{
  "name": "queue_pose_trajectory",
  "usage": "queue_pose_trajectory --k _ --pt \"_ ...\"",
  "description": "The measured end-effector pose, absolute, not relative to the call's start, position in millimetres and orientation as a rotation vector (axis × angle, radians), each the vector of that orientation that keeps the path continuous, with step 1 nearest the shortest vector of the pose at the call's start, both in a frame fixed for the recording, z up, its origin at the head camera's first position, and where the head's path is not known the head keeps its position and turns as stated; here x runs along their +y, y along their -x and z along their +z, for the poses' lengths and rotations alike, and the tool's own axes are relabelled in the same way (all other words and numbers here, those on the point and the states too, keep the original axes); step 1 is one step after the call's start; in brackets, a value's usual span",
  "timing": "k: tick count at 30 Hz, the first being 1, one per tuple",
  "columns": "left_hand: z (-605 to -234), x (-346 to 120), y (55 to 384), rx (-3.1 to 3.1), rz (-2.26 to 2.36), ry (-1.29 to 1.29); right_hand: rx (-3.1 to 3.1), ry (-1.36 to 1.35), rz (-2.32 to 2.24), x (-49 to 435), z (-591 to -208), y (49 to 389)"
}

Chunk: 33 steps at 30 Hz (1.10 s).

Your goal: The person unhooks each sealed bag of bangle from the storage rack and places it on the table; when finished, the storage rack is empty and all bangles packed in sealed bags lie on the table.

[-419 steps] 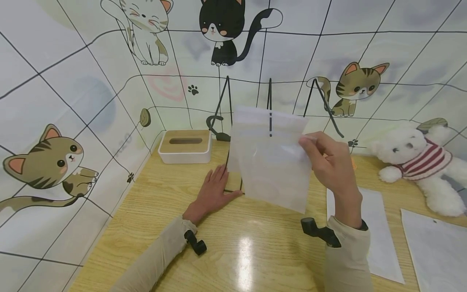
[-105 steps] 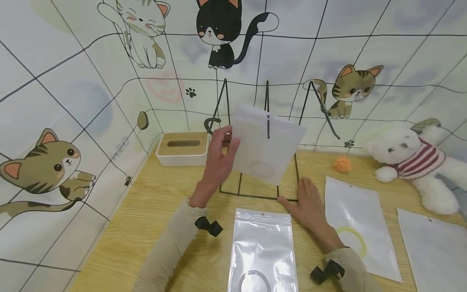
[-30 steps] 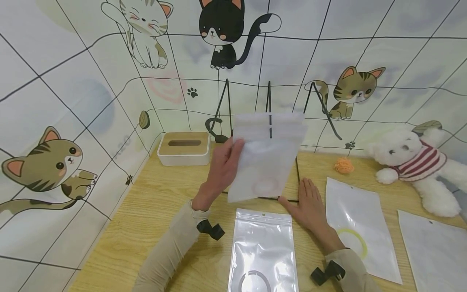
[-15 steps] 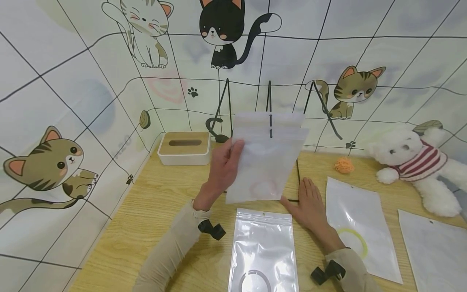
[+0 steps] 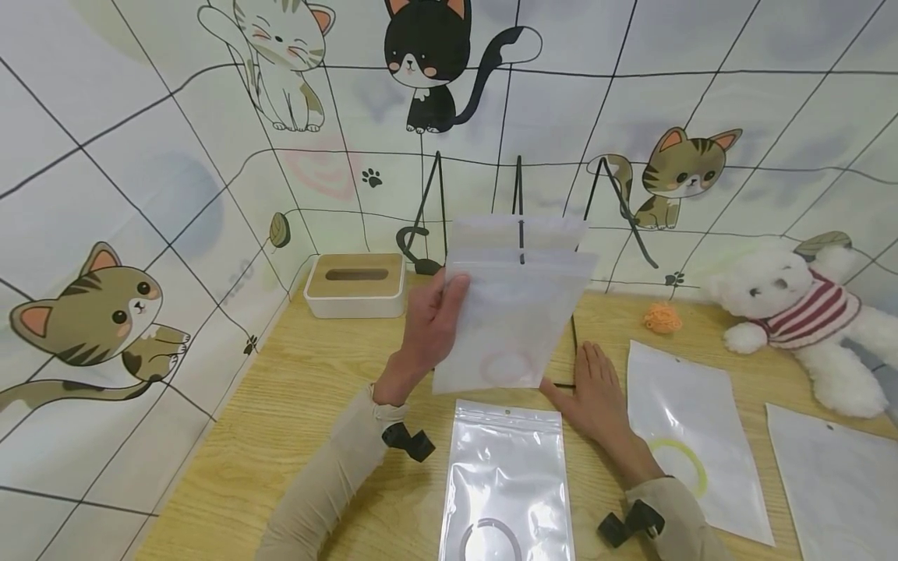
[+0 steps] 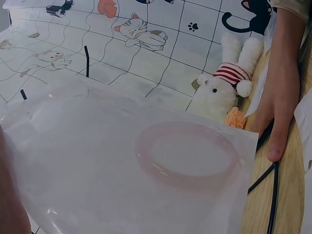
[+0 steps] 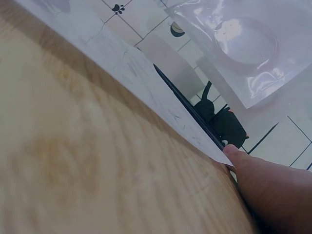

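A frosted zip bag (image 5: 512, 319) with a pinkish ring inside hangs at the middle prong of a black wire rack (image 5: 440, 199). My left hand (image 5: 428, 319) pinches its left edge, thumb in front. Behind it, the upper strip of another bag (image 5: 484, 232) shows on the same prong. In the left wrist view the ring (image 6: 187, 183) shows through the film. My right hand (image 5: 596, 393) lies with straight fingers at the front right corner of the rack's base. The right wrist view shows its thumb (image 7: 234, 155) against the black wire.
Before the rack lies a shiny bag (image 5: 505, 467) with a pale ring. To the right lie a bag (image 5: 673, 382) with a yellow ring and a white bag (image 5: 835, 475). An orange fuzzy ball (image 5: 662, 317), a plush bear (image 5: 814, 304) and a tissue box (image 5: 355, 300) stand farther back.
Fourteen seconds ago my right hand held a bag at the prong; now my left does and the right braces the base. Lately the front bag has straightened and come slightly toward me.
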<state>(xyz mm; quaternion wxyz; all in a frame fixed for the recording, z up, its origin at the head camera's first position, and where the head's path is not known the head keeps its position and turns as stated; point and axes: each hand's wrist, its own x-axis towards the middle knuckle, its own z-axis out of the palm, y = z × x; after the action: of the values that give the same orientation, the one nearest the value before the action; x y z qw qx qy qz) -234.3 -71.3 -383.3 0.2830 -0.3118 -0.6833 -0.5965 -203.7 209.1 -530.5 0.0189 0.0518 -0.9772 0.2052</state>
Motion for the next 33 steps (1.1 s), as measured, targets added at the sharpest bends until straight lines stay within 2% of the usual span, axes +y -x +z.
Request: queue_pose_trajectory --k 33 --pt "-375.9 -68.9 223.3 -1.741 -1.426 0.952 -3.004 -0.209 0.632 209.6 -528.5 202.7"
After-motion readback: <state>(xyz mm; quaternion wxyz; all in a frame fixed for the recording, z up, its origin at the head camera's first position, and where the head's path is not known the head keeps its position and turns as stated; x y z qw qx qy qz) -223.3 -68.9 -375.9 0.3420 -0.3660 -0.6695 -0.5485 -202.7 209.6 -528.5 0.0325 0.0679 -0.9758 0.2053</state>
